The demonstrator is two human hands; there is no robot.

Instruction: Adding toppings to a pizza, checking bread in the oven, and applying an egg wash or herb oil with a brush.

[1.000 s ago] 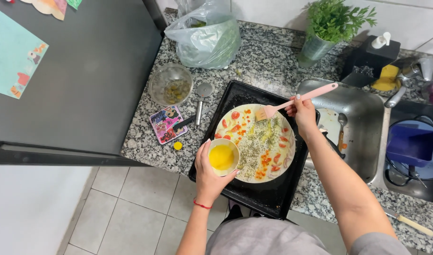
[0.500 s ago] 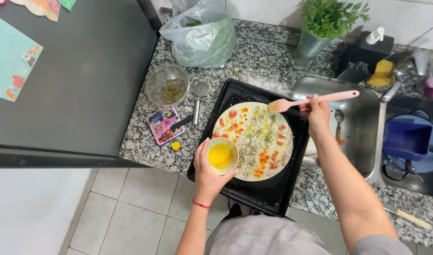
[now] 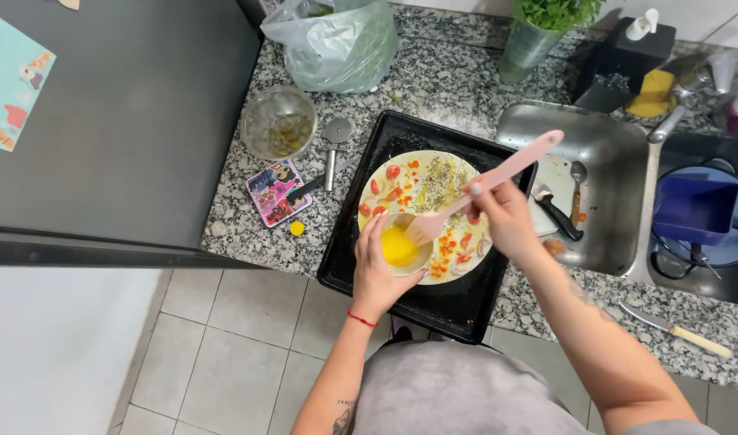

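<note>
left hand (image 3: 377, 270): cups small bowl (image 3: 401, 244) of yellow liquid over tray (image 3: 361, 266)
right hand (image 3: 506, 213): grips pink brush (image 3: 481, 185), bristles at bowl
step: loading brush
next: brush flatbread (image 3: 433, 181) evenly

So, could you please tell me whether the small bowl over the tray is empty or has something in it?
Not empty: the small bowl, held by the left hand, contains yellow liquid, and the pink brush in the right hand reaches its rim.

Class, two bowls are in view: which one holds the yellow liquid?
The small bowl in the left hand, over the black baking tray; the glass bowl stands on the counter.
</note>
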